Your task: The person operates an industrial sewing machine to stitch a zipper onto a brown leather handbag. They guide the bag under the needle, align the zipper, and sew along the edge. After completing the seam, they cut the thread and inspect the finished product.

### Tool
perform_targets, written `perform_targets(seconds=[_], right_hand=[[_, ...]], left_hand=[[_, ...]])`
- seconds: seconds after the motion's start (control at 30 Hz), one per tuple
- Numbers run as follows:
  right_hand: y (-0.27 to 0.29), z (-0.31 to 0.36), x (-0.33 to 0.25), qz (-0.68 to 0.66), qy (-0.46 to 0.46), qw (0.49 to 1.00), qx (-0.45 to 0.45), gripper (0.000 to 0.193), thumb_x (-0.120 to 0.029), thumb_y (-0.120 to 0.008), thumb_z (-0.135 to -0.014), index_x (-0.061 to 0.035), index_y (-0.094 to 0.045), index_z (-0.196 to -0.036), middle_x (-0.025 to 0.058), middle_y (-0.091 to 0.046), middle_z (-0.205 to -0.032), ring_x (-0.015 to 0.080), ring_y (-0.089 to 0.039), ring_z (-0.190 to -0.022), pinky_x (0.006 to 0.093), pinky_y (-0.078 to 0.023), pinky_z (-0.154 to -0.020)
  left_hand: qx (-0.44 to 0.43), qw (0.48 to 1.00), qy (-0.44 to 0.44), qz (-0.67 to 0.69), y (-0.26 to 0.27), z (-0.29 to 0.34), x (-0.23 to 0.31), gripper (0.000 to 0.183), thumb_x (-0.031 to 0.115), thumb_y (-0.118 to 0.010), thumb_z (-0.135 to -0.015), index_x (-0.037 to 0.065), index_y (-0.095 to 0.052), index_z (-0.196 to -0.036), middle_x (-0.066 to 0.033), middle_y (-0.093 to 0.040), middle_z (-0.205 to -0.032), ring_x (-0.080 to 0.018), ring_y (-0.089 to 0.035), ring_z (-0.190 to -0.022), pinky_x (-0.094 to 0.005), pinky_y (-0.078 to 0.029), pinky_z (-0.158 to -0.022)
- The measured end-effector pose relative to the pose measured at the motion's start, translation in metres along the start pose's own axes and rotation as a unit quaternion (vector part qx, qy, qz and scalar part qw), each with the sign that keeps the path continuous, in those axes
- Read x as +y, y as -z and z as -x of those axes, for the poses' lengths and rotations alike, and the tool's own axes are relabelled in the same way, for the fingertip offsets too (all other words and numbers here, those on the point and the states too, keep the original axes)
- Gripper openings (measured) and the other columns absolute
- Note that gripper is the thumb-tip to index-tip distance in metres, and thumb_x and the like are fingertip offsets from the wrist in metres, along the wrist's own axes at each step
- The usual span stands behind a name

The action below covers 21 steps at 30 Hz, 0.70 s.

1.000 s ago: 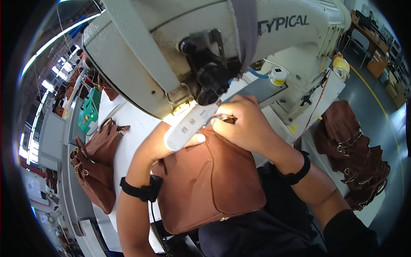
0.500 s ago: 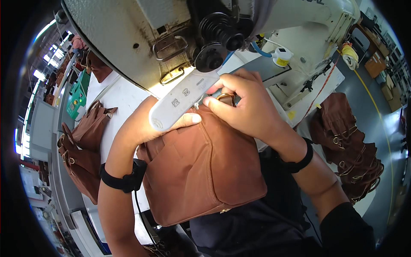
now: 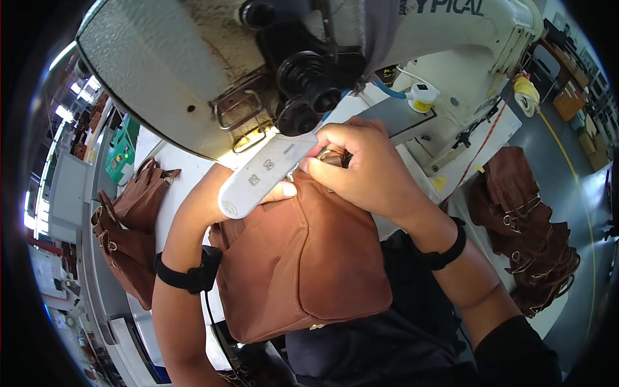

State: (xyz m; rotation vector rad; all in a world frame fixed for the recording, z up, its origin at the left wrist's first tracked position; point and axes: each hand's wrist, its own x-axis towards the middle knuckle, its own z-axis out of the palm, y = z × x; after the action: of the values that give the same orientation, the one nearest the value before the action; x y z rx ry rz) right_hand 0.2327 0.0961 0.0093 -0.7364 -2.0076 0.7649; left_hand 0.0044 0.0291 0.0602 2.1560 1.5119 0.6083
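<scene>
A brown bag (image 3: 306, 264) sits in front of the person, its body hanging over the lap and its upper edge raised toward a sewing machine (image 3: 161, 77). A seam runs down the bag's near face. The left hand (image 3: 278, 193) rests against the bag's upper edge, thumb laid flat on the brown material; its other fingers are hidden, so it cannot be told whether they are spread or pressed together. A white rounded bar (image 3: 261, 177) passes in front of that hand, below the machine's glowing lamp (image 3: 255, 138).

The right hand (image 3: 366, 164) is at the top of the bag, thumb and index finger pinched together; what lies between their tips is too small to tell. A gold-coloured ring (image 3: 330, 155) shows just inside that hand.

The person wears 2 black bands, 1 on each forearm. To the left, 2 more brown bags (image 3: 132, 255) stand on the white counter (image 3: 179, 162), near a green box (image 3: 121, 156). To the right, a pile of brown bags (image 3: 523, 235) lies well apart from the hands.
</scene>
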Motion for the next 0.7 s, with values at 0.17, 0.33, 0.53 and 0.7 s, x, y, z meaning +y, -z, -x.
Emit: perform_targets(seconds=[0.17,0.33,0.53,0.7], right_hand=[[0.001,-0.003,0.000,-0.001,-0.029,0.999,-0.015,0.007,-0.019,-0.074,-0.081,-0.0131,-0.074,-0.083,0.0012,-0.069,-0.073,0.0253,-0.065,-0.087,0.0391,-0.040,-0.096],[0.002,-0.005,-0.004,-0.006,-0.041,0.999,-0.013,0.007,-0.019,-0.075,-0.080,-0.0130,-0.074,-0.083,0.0018,-0.069,-0.072,0.0265,-0.065,-0.088,0.0395,-0.040,-0.095],[-0.010,0.017,-0.006,0.055,0.041,0.993,0.094,0.009,-0.020,-0.079,-0.082,-0.0129,-0.074,-0.083,0.0033,-0.067,-0.077,0.0260,-0.061,-0.089,0.0417,-0.040,-0.091],[-0.039,0.086,-0.030,-0.071,0.002,0.987,0.141,0.032,-0.017,-0.072,-0.095,-0.0016,-0.068,-0.123,0.0098,-0.069,-0.096,0.0256,-0.063,-0.098,0.0377,-0.044,-0.094]], left_hand=[[-0.021,0.998,0.055,0.019,0.004,-0.004,0.009,0.058,0.027,-0.088,-0.086,0.003,-0.066,-0.133,-0.0118,-0.069,-0.123,-0.0247,-0.063,-0.114,-0.0385,-0.048,-0.102],[-0.019,0.998,0.056,0.026,0.004,-0.003,0.002,0.058,0.030,-0.090,-0.084,0.003,-0.067,-0.130,-0.0096,-0.070,-0.118,-0.0232,-0.065,-0.108,-0.0367,-0.050,-0.098],[-0.046,0.994,0.032,-0.092,0.012,-0.004,-0.008,0.079,0.046,-0.086,-0.084,0.002,-0.056,-0.143,-0.0164,-0.068,-0.125,-0.0305,-0.064,-0.113,-0.0436,-0.050,-0.099],[-0.034,0.970,0.161,-0.179,0.037,0.019,0.020,0.066,0.036,-0.081,-0.089,-0.001,-0.058,-0.139,-0.0187,-0.070,-0.124,-0.0311,-0.068,-0.109,-0.0417,-0.052,-0.097]])
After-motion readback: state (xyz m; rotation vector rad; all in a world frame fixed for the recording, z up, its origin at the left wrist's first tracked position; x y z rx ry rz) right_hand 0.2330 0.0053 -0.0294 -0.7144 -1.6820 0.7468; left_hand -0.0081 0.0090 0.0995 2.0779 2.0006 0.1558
